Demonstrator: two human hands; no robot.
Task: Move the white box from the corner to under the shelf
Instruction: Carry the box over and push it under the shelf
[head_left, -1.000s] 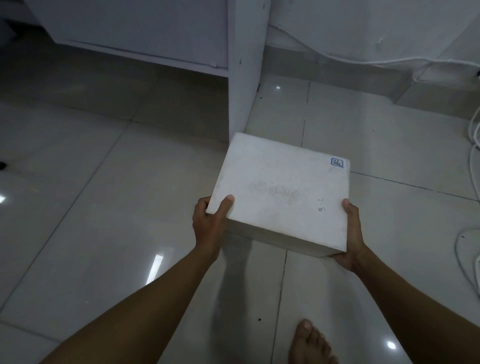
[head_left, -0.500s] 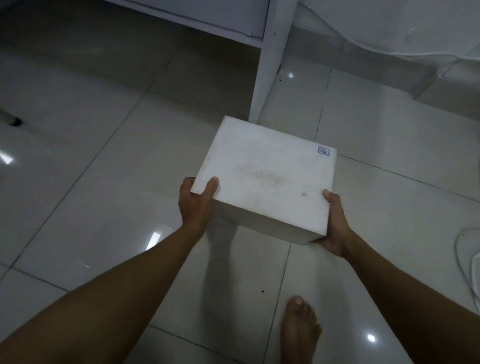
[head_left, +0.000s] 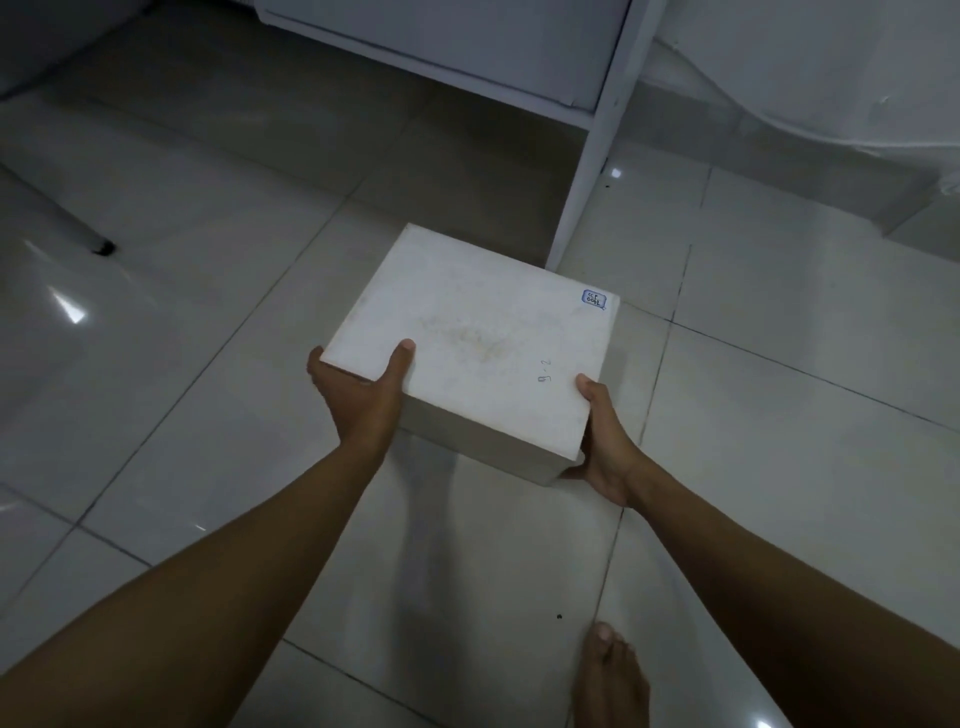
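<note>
The white box (head_left: 483, 332) is a plain rectangular carton with a small blue-inked label at its far right corner. It is held above the tiled floor in front of me. My left hand (head_left: 363, 395) grips its near left corner, thumb on the lid. My right hand (head_left: 602, 441) grips the near right corner from the side and below. The white shelf (head_left: 467, 47) stands at the top of the view, and its upright leg (head_left: 587, 156) meets the floor just beyond the box. The shaded floor under the shelf lies to the left of that leg.
Glossy grey floor tiles (head_left: 182, 364) spread all around. A thin white furniture leg with a black foot (head_left: 101, 247) touches the floor at the left. A bare foot (head_left: 610, 675) stands at the bottom. A white wall with a thin cable (head_left: 831, 119) is at the right.
The view has swung left and the box has moved left with both hands. The shelf leg now sits to the right of the box's far edge. More floor under the shelf shows.
</note>
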